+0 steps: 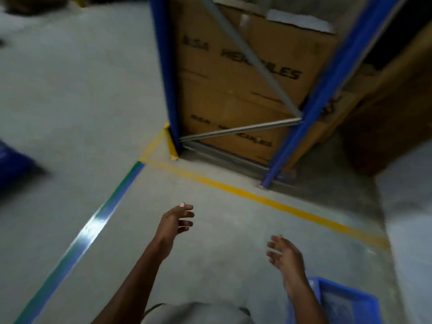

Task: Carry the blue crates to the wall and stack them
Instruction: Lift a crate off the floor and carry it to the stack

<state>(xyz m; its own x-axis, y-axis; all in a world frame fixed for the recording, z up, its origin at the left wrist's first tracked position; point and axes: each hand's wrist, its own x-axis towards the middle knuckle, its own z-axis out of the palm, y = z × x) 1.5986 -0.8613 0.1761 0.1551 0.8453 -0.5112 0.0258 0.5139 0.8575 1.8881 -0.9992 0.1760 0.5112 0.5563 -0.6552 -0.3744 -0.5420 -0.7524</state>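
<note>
A blue crate (pixel 346 302) sits on the floor at the bottom right, only partly in frame, its inside facing up. Another blue crate (pixel 11 164) shows at the left edge, blurred and cut off. My left hand (pixel 176 222) reaches forward over bare concrete, fingers loosely spread, holding nothing. My right hand (pixel 286 253) is also out in front with relaxed, spread fingers and holds nothing; its forearm passes over the near corner of the bottom-right crate.
A blue steel rack (pixel 327 90) with grey braces stands ahead, filled with large cardboard boxes (pixel 233 90). Yellow floor tape (pixel 257 197) runs in front of it and a green-blue stripe (pixel 93 230) crosses the grey floor at left. More cardboard (pixel 392 118) stands right.
</note>
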